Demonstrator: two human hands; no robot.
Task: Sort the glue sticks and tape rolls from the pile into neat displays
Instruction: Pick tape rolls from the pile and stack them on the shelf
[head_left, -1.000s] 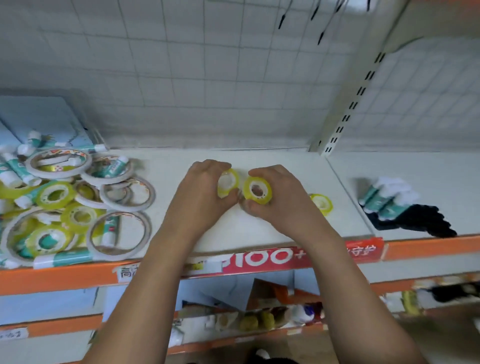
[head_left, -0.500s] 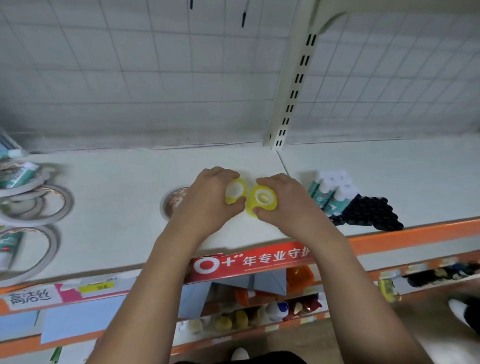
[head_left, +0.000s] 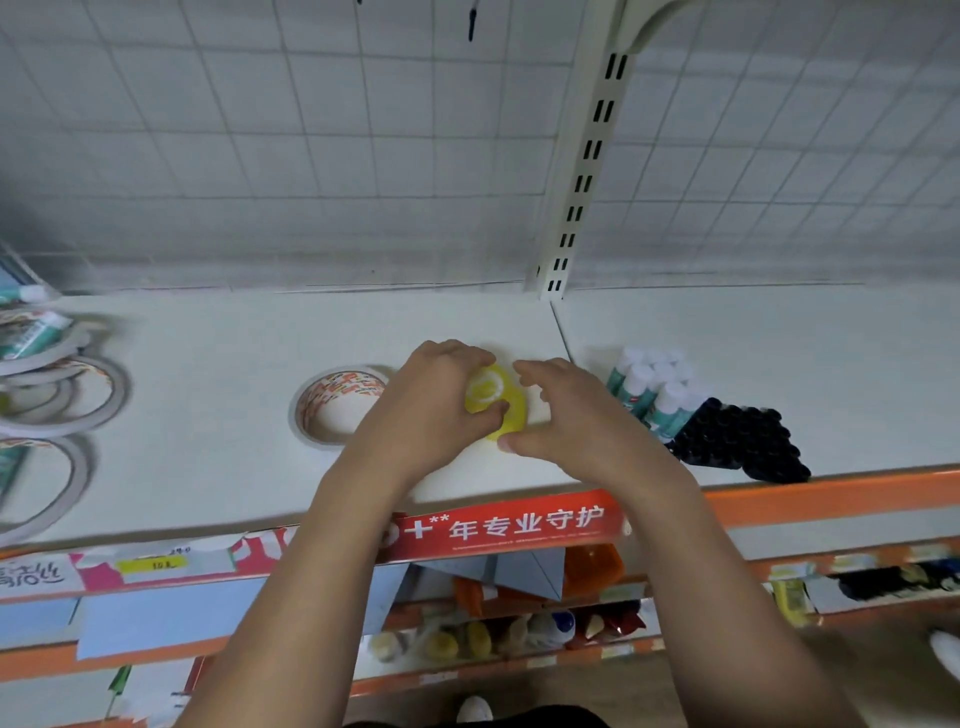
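Observation:
My left hand (head_left: 426, 410) grips a small yellow tape roll (head_left: 485, 389) just above another yellow tape roll (head_left: 514, 415) that lies on the white shelf (head_left: 208, 415). My right hand (head_left: 576, 415) hovers at the lower roll's right side, fingers spread and thumb near its front edge; whether it touches is unclear. A wide patterned tape roll (head_left: 337, 402) lies left of my left wrist. Bundled glue sticks (head_left: 652, 387) with white caps lie to the right, beside a black bundle (head_left: 743, 441). Thin white tape rings (head_left: 62, 400) and glue sticks lie at the far left.
A slotted upright post (head_left: 587, 156) rises from the shelf's back, with a wire grid wall behind. The shelf's orange front edge (head_left: 831, 493) carries a red label strip (head_left: 519, 525). A lower shelf (head_left: 493, 634) holds small goods.
The two yellow rolls, held side by side before, now overlap, the left one above the right. My right hand has let go of its roll and spread its fingers. The camera has turned right.

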